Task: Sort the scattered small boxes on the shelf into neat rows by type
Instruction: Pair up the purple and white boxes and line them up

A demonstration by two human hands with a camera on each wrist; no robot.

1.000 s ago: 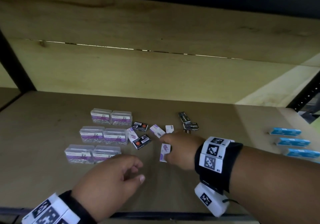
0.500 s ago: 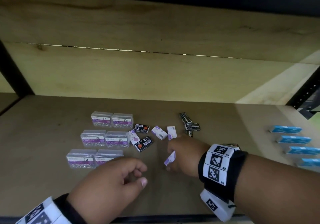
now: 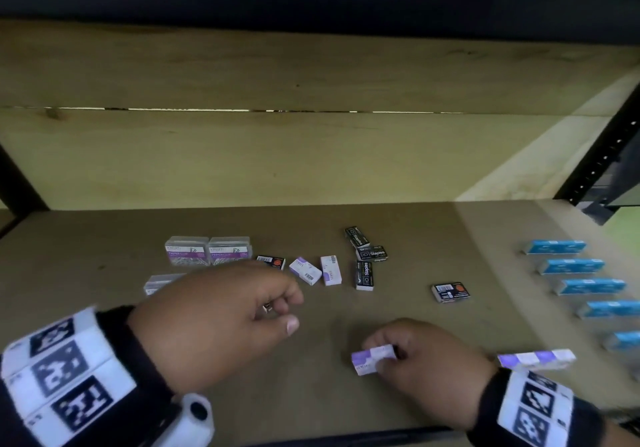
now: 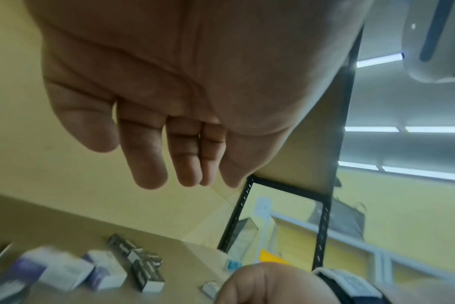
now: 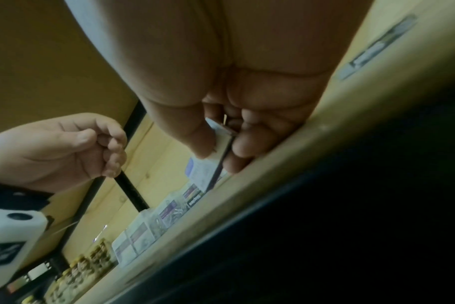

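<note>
Shelf [image 3: 398, 394] board of plain wood carries every box, and over its left half hangs the left hand [image 3: 221, 322], fingers loosely curled and gripping nothing, thumb tip free. At 5 o'clock from it the right hand [image 3: 429, 367] pinches a white-and-purple staple box [image 3: 372, 360] between thumb and fingertips, low over the front of the board. At 11 o'clock from the left hand stand two clear paper-clip boxes [image 3: 207, 251] side by side. At 3 o'clock a column of blue boxes [image 3: 585, 285] runs down the right edge. Toward 12 o'clock from the held box, two more white-and-purple boxes [image 3: 317, 270] lie loose, with three black staple boxes [image 3: 365, 256] just right of them and another black box [image 3: 450, 291] apart at 2 o'clock.
</note>
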